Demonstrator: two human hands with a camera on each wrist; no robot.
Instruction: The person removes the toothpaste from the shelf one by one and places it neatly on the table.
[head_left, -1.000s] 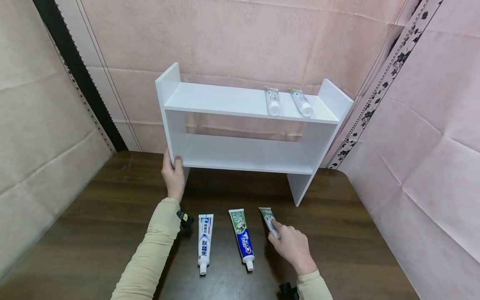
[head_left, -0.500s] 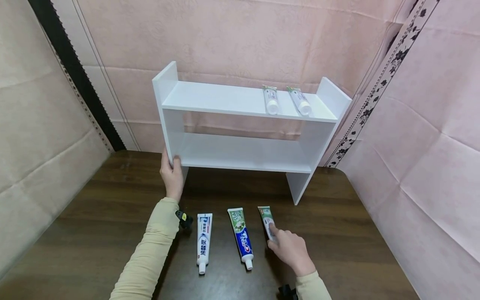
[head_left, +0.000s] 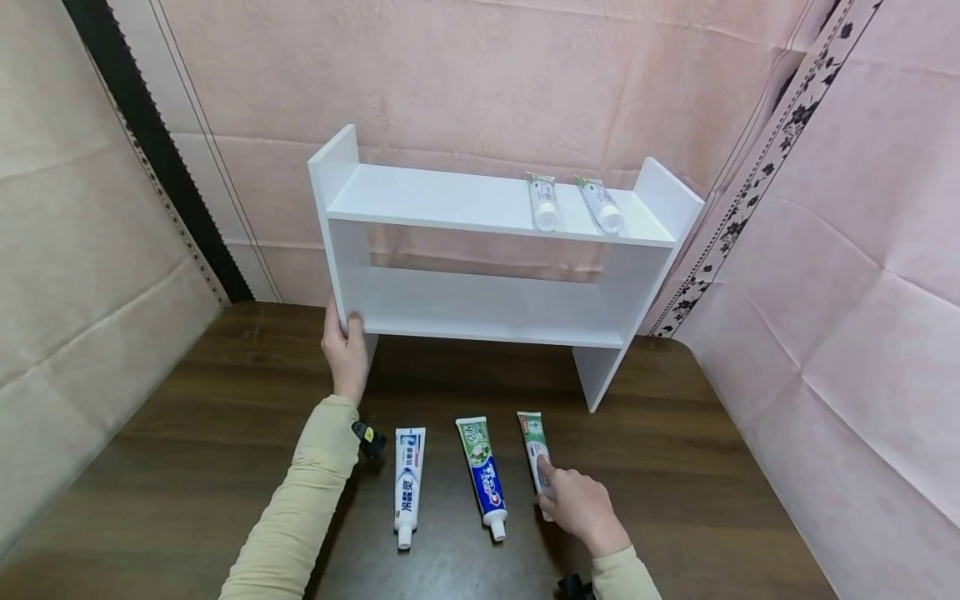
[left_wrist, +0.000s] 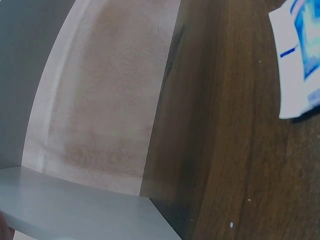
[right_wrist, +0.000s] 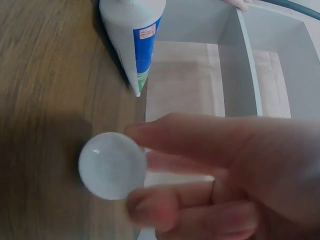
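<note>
In the head view, my left hand [head_left: 347, 354] grips the lower left side panel of a white two-tier shelf [head_left: 480, 308], thumb on the near side. My right hand [head_left: 581, 504] pinches a slim green-and-white toothpaste tube [head_left: 533, 437] from its right side, low over the table. The right wrist view shows the round white cap [right_wrist: 112, 166] end-on, between the thumb and curled fingers. Left of it lie a blue-and-green toothpaste tube [head_left: 482, 471] and a white-and-blue toothpaste tube [head_left: 408, 479], caps toward me.
Two more toothpaste tubes, a left one [head_left: 544, 204] and a right one [head_left: 602, 207], lie on the shelf's top tier at the right, caps forward. The brown wooden table [head_left: 247, 450] is bounded by a pink cloth-covered wall [head_left: 480, 75] behind and further covered walls at both sides.
The right hand's tube has turned to lie straighter toward me, and its cap end now shows below the fingers. The left hand and the shelf stay put.
</note>
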